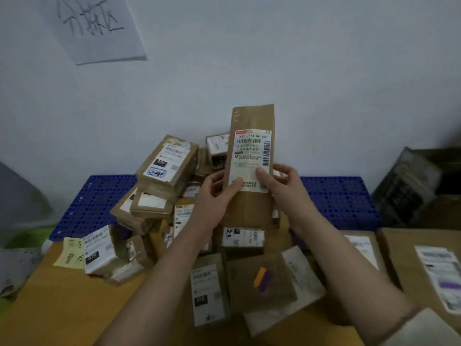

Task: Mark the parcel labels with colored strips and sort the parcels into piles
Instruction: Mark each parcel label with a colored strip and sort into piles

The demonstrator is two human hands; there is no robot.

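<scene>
I hold a tall brown cardboard parcel [252, 121] upright in front of me, its white shipping label [252, 156] facing me. My left hand [215, 198] grips its left edge, thumb on the label's lower part. My right hand [282, 183] grips the right edge, thumb also on the label. Below lies a heap of labelled parcels [159, 171] on the wooden table [62, 295]. An orange strip [260, 277] and a purple strip [266, 282] lie on a flat parcel near me.
A blue perforated pallet [341, 198] stands behind the heap against the white wall. Larger boxes [424, 265] sit at the right, one label bearing a purple strip. A yellow handwritten note [71, 255] lies at the left. A paper sign [94, 26] hangs on the wall.
</scene>
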